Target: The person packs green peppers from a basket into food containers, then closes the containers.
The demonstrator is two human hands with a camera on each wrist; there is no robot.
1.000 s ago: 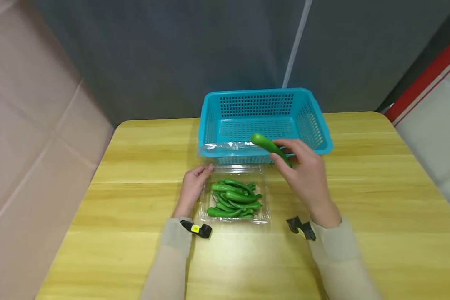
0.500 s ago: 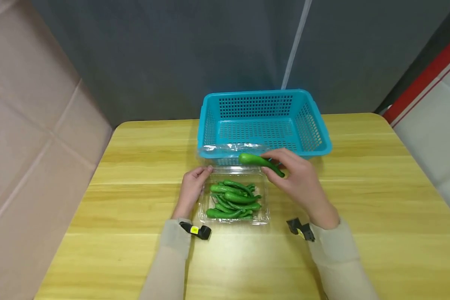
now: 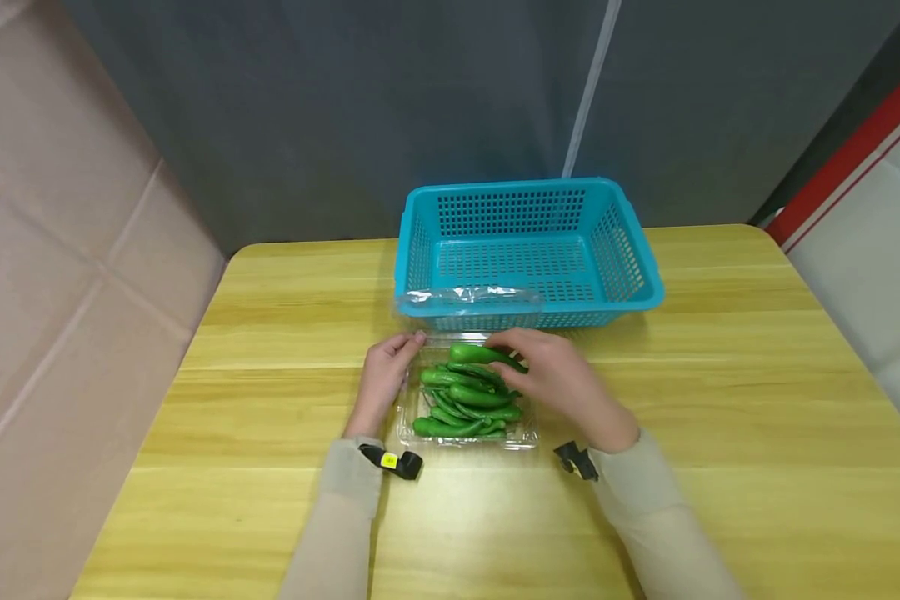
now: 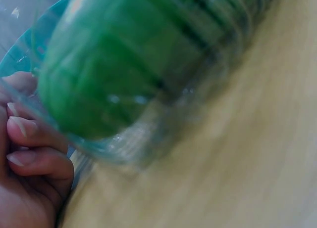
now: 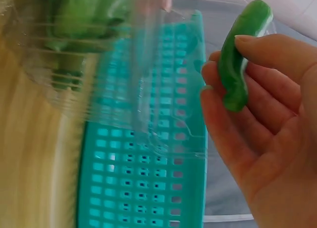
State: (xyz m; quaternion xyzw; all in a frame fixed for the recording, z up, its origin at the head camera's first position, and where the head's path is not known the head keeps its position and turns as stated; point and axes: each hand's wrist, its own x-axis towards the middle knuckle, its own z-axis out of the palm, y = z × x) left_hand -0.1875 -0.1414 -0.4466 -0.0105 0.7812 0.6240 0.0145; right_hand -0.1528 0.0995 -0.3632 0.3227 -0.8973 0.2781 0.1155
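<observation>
My right hand (image 3: 562,379) pinches a green chili pepper (image 3: 468,354) between thumb and fingers, above the back of a clear plastic clamshell box (image 3: 525,435). The right wrist view shows that held pepper (image 5: 233,65) with its thick end up and its narrow end toward the palm. Several green peppers (image 3: 465,400) lie heaped in the box. At the box's back left corner, my left hand (image 3: 382,375) pinches the rim near the hinge. Curled left fingers (image 4: 42,161) show beside the clear wall in the left wrist view, where the peppers are blurred.
A blue perforated plastic basket (image 3: 525,187) stands behind the box at the table's far edge. The box's raised clear lid (image 3: 468,304) overlaps the basket's front rim. Underneath is a wood-grain table (image 3: 285,358), with a dark grey curtain-like surface (image 3: 330,125) behind it.
My right hand has moved left and toward me with the pepper, from in front of the basket to over the box. The left hand has stayed at the box's corner.
</observation>
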